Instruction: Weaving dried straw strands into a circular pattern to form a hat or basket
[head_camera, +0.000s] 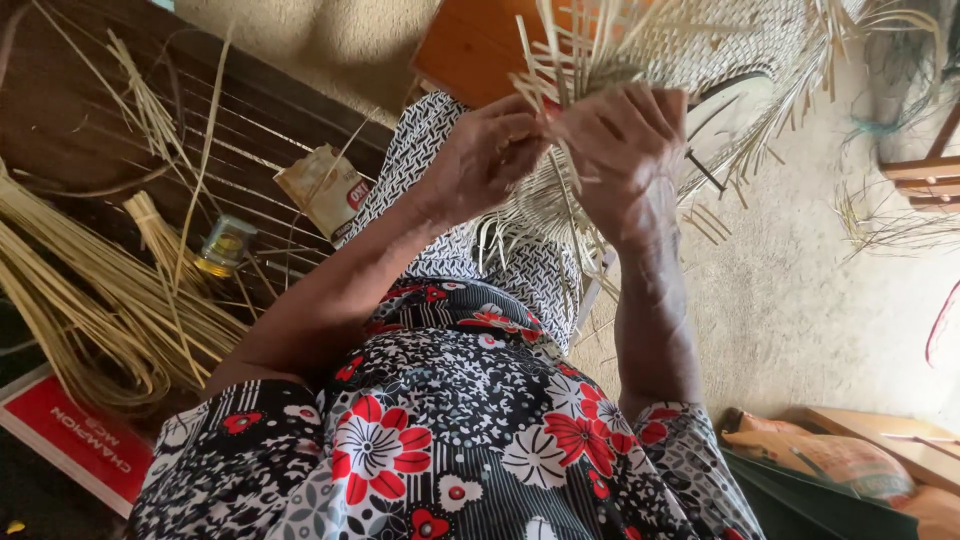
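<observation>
A half-woven pale straw mat or basket (700, 50) rests on my lap and spreads upward, with loose strip ends sticking out all around. My left hand (490, 155) pinches some of these straw strips at the weave's near edge. My right hand (625, 140) grips the woven edge right beside it, fingers curled over the strips. Both hands nearly touch. My lap is covered by black-and-white cloth with red flowers (450, 420).
Bundles of long straw strips (90, 290) lie on a dark wooden bench at the left, with a small glass jar (225, 243) and a crumpled packet (325, 188). A red board (75, 440) lies lower left. An orange wooden stool (470, 45) stands beyond my knees; sacks (840, 460) lower right.
</observation>
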